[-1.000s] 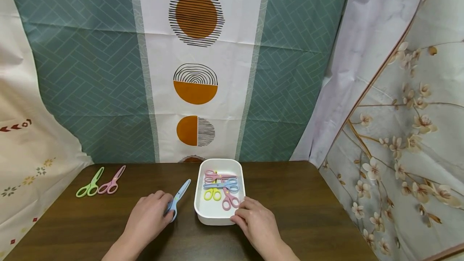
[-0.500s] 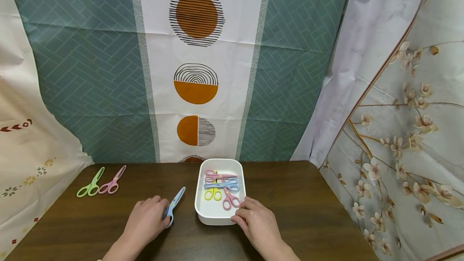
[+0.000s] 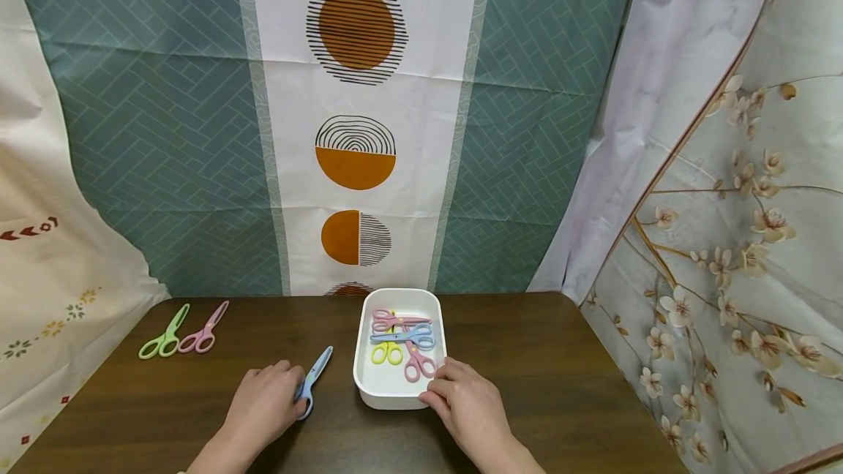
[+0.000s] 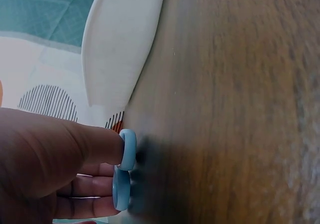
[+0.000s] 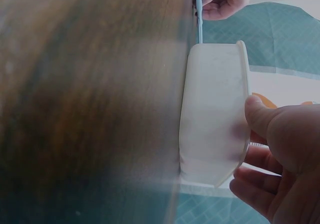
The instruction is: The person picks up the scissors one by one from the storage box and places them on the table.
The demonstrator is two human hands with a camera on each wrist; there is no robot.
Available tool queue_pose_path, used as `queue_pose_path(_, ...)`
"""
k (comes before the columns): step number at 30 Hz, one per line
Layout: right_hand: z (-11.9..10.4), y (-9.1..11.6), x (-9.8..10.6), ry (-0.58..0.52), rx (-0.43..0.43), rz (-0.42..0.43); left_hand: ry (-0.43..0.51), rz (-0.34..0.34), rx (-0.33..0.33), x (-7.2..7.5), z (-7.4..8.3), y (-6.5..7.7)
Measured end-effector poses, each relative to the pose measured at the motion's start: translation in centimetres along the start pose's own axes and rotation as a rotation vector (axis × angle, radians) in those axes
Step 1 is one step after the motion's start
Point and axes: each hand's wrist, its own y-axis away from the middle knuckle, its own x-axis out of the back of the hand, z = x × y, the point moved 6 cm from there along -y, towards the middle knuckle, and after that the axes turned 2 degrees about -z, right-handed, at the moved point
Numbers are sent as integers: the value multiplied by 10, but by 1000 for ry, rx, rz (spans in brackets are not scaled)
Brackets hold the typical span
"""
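A pair of blue scissors (image 3: pixel 315 379) lies at the table's middle left, blades pointing away to the upper right. My left hand (image 3: pixel 263 399) holds its handles; in the left wrist view the thumb and fingers meet the blue finger rings (image 4: pixel 128 149), low against the tabletop. To the right stands a white plastic tray (image 3: pixel 388 401) with pink, blue and yellow scissors piled inside. At its near right corner my right hand (image 3: pixel 469 404) grips the rim, thumb in front and fingers along the side. The right wrist view shows the tray's outer wall (image 5: pixel 215 109) and the thumb at its rim.
Green scissors (image 3: pixel 161 335) and pink scissors (image 3: pixel 203 331) lie side by side at the table's far left. Behind the dark wooden table (image 3: pixel 560 386) hangs a patterned curtain (image 3: pixel 527 167); a floral cloth (image 3: pixel 737 276) hangs on the right.
My left hand has drawn the blue scissors a little toward me and leftward, farther from the tray. The right hand and the tray have stayed in place.
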Motion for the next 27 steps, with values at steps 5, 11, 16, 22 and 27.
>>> queue_pose_path(5, 0, 0, 0, -1, -2, -4, -13, 14, -3, 0, 0, 1)
queue_pose_path(11, 0, 0, 0, 1, -4, -2, -17, 42, -14, -1, 0, 2)
queue_pose_path(16, -1, 0, 0, -1, -4, 1, -15, 51, -12, -2, -1, 3)
queue_pose_path(22, -1, 1, 1, -7, 12, 21, -17, 31, -9, -2, 1, 3)
queue_pose_path(27, -1, 1, 2, -14, 19, 33, -30, 64, -12, 5, 5, 8)
